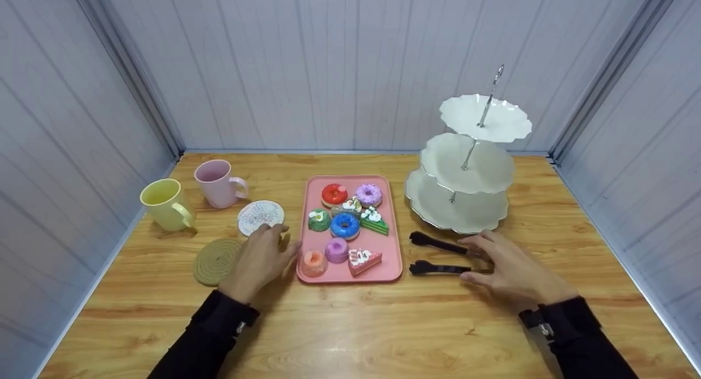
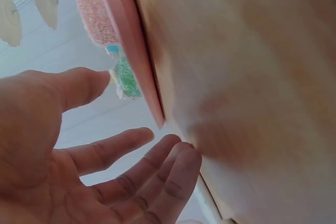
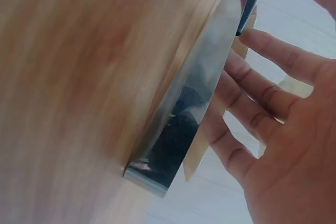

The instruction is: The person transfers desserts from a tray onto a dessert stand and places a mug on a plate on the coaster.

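My left hand (image 1: 260, 261) hovers between a woven round coaster (image 1: 211, 264) and the left edge of a pink tray (image 1: 394, 258). Its fingers are relaxed and hold nothing; the left wrist view has the thumb (image 2: 86, 85) beside the tray rim. A pair of tongs (image 1: 438, 268) with black tips and a shiny metal body (image 3: 184, 108) lies right of the tray, tips toward it. Over the tongs' metal part reaches my right hand (image 1: 512, 266), thumb on the near side and fingers on the far side. In the right wrist view those fingers stay loosely extended beside the metal, not curled round it.
On the tray sit toy sweets: a blue donut (image 1: 345, 225), a red donut (image 1: 334, 194), a pink cake slice (image 1: 364, 261) and several others. A three-tier white stand (image 1: 460, 209) rises behind the tongs. At left are a yellow mug (image 1: 167, 206), a pink mug (image 1: 216, 184) and a speckled coaster (image 1: 260, 214).
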Motion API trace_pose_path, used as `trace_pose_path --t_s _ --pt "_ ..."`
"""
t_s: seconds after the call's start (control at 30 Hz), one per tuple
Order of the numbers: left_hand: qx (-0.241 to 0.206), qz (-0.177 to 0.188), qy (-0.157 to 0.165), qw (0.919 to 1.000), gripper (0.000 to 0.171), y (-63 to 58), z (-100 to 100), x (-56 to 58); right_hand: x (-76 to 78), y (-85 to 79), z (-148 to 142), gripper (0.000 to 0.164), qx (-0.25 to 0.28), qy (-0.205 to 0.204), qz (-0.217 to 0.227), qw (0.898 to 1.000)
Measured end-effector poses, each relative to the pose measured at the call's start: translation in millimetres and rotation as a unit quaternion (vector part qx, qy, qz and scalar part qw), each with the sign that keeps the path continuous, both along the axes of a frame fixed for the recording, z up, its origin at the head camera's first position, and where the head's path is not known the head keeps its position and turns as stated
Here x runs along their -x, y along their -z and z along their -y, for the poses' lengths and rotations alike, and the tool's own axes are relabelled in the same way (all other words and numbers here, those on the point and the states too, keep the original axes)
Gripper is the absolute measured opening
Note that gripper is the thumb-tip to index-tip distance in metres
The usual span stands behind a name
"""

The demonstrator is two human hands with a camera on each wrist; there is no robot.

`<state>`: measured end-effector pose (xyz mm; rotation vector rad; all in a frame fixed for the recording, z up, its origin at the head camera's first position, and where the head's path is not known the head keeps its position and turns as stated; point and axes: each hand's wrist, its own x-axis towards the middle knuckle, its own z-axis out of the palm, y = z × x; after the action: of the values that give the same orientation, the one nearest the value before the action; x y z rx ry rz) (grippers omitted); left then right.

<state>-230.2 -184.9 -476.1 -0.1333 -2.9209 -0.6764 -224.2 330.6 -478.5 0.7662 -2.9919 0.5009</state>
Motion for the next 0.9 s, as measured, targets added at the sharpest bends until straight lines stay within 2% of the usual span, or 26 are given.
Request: trace_pose_path --t_s 0.23,0.43,0.57,0.7,0.9 --pt "-0.017 0.015 -0.002 0.9997 0.045 -1.5 -6.7 6.8 5.8 -1.0 4.9 0.07 0.0 -0.01 0.012 1.0" --pt "-0.033 0.036 -0.003 0.9988 0.048 -3.5 -10.3 12.3 12.1 -3.7 9.7 0.067 -0.001 -0.018 0.031 0.999" --pt "-0.036 0.031 0.0 0.9989 0.043 -4.9 -12.4 13.8 14.7 -6.5 11.5 0.065 -0.006 -0.022 0.044 0.999" --pt "-0.046 0.025 0.01 0.9986 0.037 -6.6 -14.9 14.3 17.1 -7.8 12.6 0.064 -0.008 -0.035 0.037 0.999" --pt "-0.062 0.056 0.017 0.9963 0.035 -8.4 -18.1 19.1 18.9 -7.9 14.3 0.063 -0.009 -0.038 0.039 0.998"
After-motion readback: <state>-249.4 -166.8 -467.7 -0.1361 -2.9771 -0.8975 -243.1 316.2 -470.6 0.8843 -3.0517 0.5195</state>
